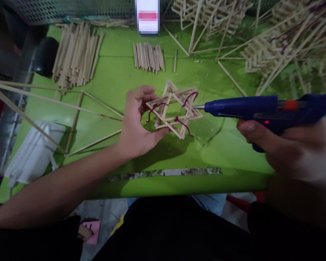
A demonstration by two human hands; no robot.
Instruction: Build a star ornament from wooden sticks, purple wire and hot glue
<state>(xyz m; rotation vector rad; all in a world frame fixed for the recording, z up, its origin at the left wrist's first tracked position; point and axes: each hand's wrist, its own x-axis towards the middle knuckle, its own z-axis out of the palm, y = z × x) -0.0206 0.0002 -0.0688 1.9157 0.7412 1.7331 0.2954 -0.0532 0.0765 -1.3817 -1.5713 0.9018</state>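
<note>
- The stick star [174, 110], wound with purple thread, sits mid-frame above the green table [111, 83], pinched in the left hand [137, 121].
- The right hand [290, 148] grips the blue glue gun [260, 107]; best kept steady, nozzle at a joint.
- The right hand is blurred and its trigger finger is probably hidden; the glue bead is not discernible.

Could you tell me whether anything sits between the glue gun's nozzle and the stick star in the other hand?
Nothing visible does: the glue gun nozzle points straight at the stick star, which the left hand holds.
</note>
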